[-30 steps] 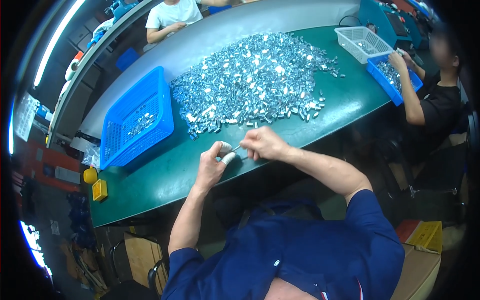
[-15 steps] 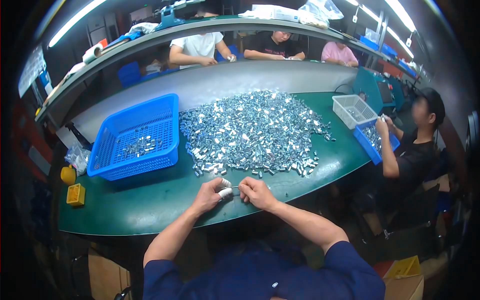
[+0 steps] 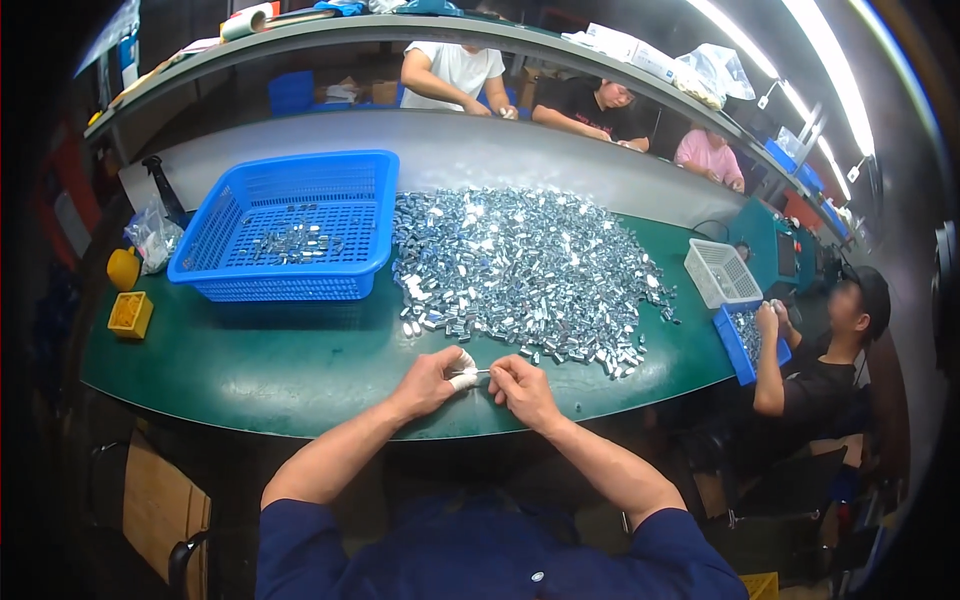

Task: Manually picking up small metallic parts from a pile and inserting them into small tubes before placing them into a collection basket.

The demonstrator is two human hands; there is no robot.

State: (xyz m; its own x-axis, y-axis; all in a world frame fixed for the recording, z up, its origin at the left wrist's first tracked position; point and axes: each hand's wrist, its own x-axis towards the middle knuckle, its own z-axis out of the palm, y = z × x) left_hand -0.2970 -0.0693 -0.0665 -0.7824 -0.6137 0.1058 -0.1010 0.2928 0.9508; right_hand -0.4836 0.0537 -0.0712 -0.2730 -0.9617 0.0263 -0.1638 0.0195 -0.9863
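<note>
My left hand (image 3: 437, 378), with white wraps on its thumb and a finger, pinches over the near edge of the green table (image 3: 250, 370). What sits between those fingertips is too small to make out. Close beside it, my right hand (image 3: 524, 388) grips a thin metal rod (image 3: 482, 372) that points toward the left fingertips. Just beyond both hands spreads a large pile of small shiny metal pieces (image 3: 530, 270).
Left of the pile stands a blue basket (image 3: 285, 289) with some metal pieces inside. A small yellow box (image 3: 128, 316) sits at the far left. At right, a co-worker (image 3: 830, 350) handles pieces over a blue bin (image 3: 737, 345), near a white basket (image 3: 720, 270). A shelf (image 3: 480, 32) crosses overhead.
The whole view has tilted and shifted, so the table and basket sit differently in it. My hands remain together at the table's near edge with the rod between them.
</note>
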